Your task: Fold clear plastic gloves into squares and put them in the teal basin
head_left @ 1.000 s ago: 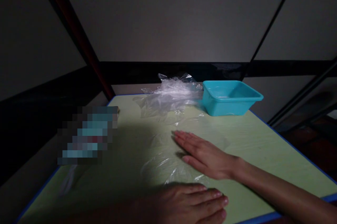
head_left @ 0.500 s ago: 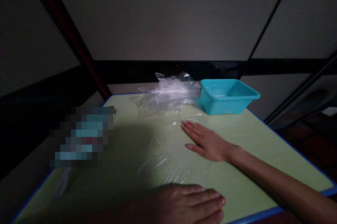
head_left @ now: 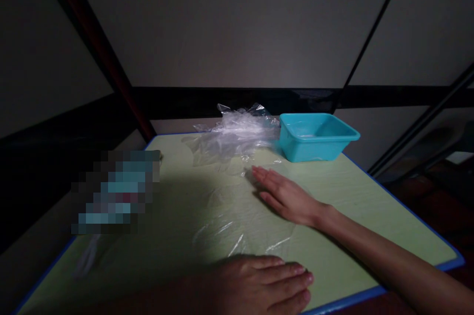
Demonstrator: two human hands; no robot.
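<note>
A thin clear plastic sheet or bag lies spread over the pale green tabletop. At its near end my left hand rests flat, fingers stretched out to the right. My right hand is over the far right part of the plastic, palm down, with its fingers extended and slightly lifted at the tips. Neither hand grips anything. Just beyond the right fingertips sits a crumpled pile of clear plastic bags.
A turquoise plastic basin stands at the back right, beside the pile. On the left edge lies a pixelated, blue-green object with a whitish strip near it. The table has a blue rim and stands against a wall.
My right hand has risen slightly off the plastic and shifted a little toward the far left. My left hand stays nearly in place. The view has turned slightly.
</note>
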